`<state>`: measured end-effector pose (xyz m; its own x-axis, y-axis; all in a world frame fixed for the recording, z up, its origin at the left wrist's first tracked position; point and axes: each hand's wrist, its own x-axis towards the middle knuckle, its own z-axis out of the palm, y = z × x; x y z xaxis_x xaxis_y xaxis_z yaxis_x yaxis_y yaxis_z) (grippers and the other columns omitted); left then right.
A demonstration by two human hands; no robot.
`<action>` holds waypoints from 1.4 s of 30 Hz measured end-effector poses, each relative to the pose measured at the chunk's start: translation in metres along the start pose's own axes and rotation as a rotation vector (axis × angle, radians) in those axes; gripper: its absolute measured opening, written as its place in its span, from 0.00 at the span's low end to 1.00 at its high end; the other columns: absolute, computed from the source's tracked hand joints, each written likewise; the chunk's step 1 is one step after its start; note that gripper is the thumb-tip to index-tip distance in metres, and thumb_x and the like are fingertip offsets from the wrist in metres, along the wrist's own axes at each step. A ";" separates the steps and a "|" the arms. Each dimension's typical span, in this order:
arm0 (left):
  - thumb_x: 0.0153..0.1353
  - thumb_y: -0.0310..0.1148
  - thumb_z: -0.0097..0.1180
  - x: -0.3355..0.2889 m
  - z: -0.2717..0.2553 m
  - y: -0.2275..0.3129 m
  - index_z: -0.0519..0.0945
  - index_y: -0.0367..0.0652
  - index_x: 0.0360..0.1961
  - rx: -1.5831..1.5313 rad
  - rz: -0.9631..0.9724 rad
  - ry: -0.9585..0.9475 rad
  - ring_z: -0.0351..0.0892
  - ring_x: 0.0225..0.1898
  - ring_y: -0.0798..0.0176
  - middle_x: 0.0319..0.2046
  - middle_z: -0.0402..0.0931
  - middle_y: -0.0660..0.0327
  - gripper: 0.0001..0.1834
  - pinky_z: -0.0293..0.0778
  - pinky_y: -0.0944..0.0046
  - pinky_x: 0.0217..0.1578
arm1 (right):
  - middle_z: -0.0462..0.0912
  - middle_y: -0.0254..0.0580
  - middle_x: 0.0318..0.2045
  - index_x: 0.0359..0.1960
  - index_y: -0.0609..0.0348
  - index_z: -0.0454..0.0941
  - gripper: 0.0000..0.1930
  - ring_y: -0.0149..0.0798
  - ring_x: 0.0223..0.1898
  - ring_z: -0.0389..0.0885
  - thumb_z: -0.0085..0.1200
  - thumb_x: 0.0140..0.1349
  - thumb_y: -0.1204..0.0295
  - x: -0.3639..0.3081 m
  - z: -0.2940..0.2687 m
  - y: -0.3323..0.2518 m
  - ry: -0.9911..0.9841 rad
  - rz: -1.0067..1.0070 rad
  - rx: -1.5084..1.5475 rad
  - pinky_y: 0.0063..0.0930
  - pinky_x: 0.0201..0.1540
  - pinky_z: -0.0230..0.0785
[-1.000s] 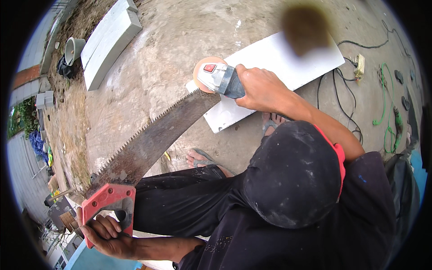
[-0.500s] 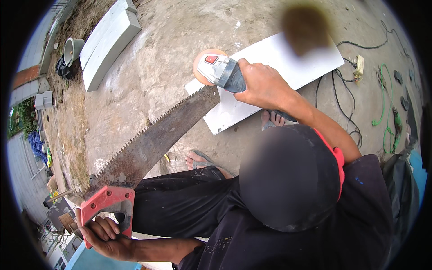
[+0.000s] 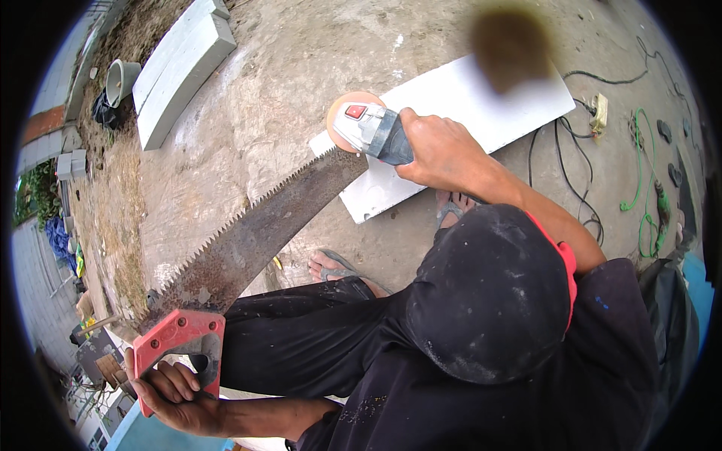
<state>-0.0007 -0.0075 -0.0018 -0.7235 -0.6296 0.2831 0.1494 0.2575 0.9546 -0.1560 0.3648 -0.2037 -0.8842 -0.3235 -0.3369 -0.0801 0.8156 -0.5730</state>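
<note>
Neither of my own hands is in view. A co-worker in a black cap (image 3: 489, 301) squats below me, facing the picture's left. Their left hand (image 3: 169, 387) grips the red handle (image 3: 180, 331) of a rusty handsaw (image 3: 256, 229), its teeth facing up and left. In their right hand (image 3: 444, 150) is an angle grinder (image 3: 368, 128) with an orange-tan disc (image 3: 342, 113). The disc sits at the toothed edge near the saw's far end; I cannot tell whether it touches. The blade's far end overlaps a corner of a white board (image 3: 451, 113) on the ground.
Pale blocks (image 3: 184, 68) lie at the far left beside a bucket (image 3: 120, 81). On the right are a socket block (image 3: 599, 113) with black cables (image 3: 571, 146) and a green cord (image 3: 639, 150). The co-worker's sandalled foot (image 3: 331, 264) stands near the saw. A dark blur covers part of the board.
The grinder and the co-worker's right hand have shifted slightly downward and right, along the saw's far end. The saw and their left hand have hardly moved.
</note>
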 end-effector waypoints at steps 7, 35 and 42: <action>0.81 0.40 0.44 0.004 -0.004 -0.002 0.75 0.26 0.49 0.014 0.023 -0.094 0.49 0.14 0.79 0.16 0.51 0.73 0.21 0.55 0.76 0.11 | 0.85 0.67 0.27 0.42 0.78 0.74 0.21 0.63 0.33 0.88 0.64 0.50 0.73 0.005 0.000 -0.004 0.016 -0.031 0.009 0.48 0.39 0.81; 0.80 0.40 0.46 -0.003 0.011 0.005 0.76 0.29 0.45 0.039 0.025 0.003 0.49 0.14 0.78 0.15 0.51 0.72 0.19 0.55 0.75 0.11 | 0.85 0.65 0.29 0.44 0.78 0.74 0.23 0.61 0.35 0.88 0.65 0.51 0.71 0.007 -0.007 -0.003 -0.031 -0.041 -0.029 0.48 0.39 0.81; 0.81 0.40 0.45 0.003 -0.007 -0.001 0.75 0.28 0.47 0.018 0.041 -0.119 0.49 0.14 0.78 0.16 0.51 0.72 0.20 0.55 0.75 0.12 | 0.85 0.66 0.30 0.44 0.76 0.73 0.23 0.62 0.37 0.88 0.65 0.51 0.71 0.009 -0.004 -0.003 -0.053 -0.038 -0.025 0.48 0.41 0.80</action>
<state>0.0013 -0.0153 -0.0015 -0.7918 -0.5274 0.3082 0.1693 0.2953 0.9403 -0.1657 0.3614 -0.2019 -0.8548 -0.3790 -0.3546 -0.1251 0.8135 -0.5679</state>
